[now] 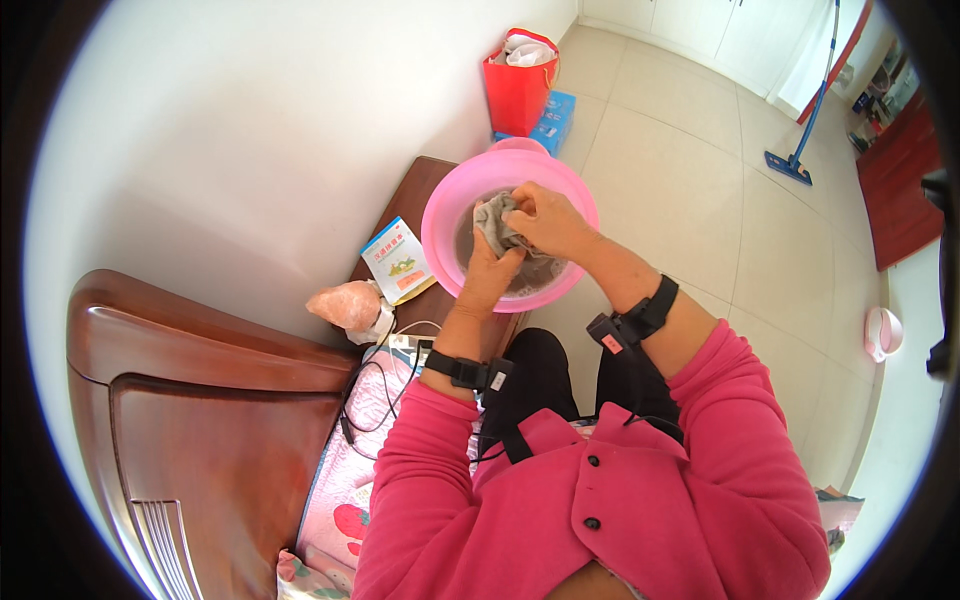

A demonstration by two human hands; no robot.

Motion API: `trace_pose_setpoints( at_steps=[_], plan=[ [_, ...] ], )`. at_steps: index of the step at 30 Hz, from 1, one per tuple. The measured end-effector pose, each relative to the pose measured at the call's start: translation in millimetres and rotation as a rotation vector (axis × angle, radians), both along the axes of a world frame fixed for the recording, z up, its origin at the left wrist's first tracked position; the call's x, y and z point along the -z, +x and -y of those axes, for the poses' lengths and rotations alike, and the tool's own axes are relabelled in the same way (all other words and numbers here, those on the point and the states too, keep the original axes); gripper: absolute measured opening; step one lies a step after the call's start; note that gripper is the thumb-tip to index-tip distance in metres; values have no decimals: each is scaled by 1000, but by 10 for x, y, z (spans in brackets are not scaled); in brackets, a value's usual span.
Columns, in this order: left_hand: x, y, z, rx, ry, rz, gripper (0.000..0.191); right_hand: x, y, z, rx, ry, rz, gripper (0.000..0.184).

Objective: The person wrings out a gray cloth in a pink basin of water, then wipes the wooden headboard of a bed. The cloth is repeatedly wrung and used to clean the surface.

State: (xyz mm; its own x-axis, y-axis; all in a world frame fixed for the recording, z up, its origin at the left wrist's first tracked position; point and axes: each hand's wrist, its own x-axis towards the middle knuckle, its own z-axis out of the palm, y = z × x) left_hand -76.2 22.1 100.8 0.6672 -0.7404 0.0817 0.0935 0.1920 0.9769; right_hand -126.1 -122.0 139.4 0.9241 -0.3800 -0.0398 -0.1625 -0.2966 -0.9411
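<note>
A wet grey cloth (493,217) is bunched between both hands over a pink plastic basin (442,196). Cloudy water with some suds (541,276) lies in the basin. My left hand (491,270) grips the cloth from below, its thumb against the near side. From the right, my right hand (547,219) pinches the cloth's upper right part, fingers bent over it. Part of the cloth's lower edge is hidden behind the hands. The basin rests at the end of a dark wooden bedside cabinet (412,180).
Left of the basin are a booklet (397,259), a salt-crystal lamp (346,306) and cables (384,390). A wooden headboard (225,450) stands at the left. Beyond the basin are a red bag (517,94) and blue box (556,120). A flat mop (789,168) stands on the tiled floor.
</note>
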Motion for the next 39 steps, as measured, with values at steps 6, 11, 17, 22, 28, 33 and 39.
trace_pose_setpoints(
  at_steps=[6,11,17,22,28,33,39],
  plan=[
    [23,123,-152,164,-100,-443,59,-199,-134,94,-330,84,55,24],
    [75,195,-143,181,-109,-489,38,-164,-44,177,-24,-252,110,29],
    [134,190,-226,307,-65,-612,31,-41,-35,31,-344,-437,241,26],
    [97,219,-124,369,159,-325,29,51,-55,-19,-162,-781,254,20],
    [153,158,128,-49,618,741,30,424,204,125,-7,-614,-28,19],
    [262,125,169,-89,642,827,29,596,310,273,-103,-368,-153,22],
    [178,387,-13,196,140,-361,25,363,137,282,-249,-485,477,34]
  ],
)
